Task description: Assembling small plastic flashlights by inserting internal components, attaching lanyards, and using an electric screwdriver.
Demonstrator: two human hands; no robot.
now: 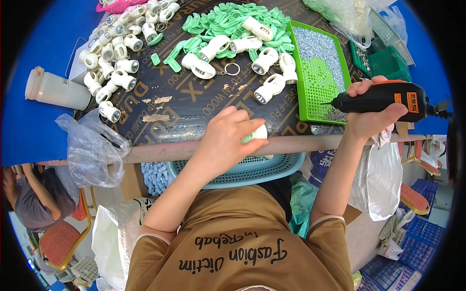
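My left hand (227, 137) closes over a small white and green torch part (258, 133) at the near edge of the dark table (194, 104). My right hand (371, 109) grips a black and orange electric screwdriver (383, 99). Its tip points left into a green tray (320, 72) holding small silver screws. Beyond my left hand lie loose white torch bodies (264, 60) and a heap of green plastic pieces (228, 22).
Assembled white torches (116, 53) pile at the far left. A white bottle (56, 89) and a clear plastic bag (92, 145) sit at the left edge. A blue perforated basket (247, 169) rests on my lap. Another person (29, 199) sits at lower left.
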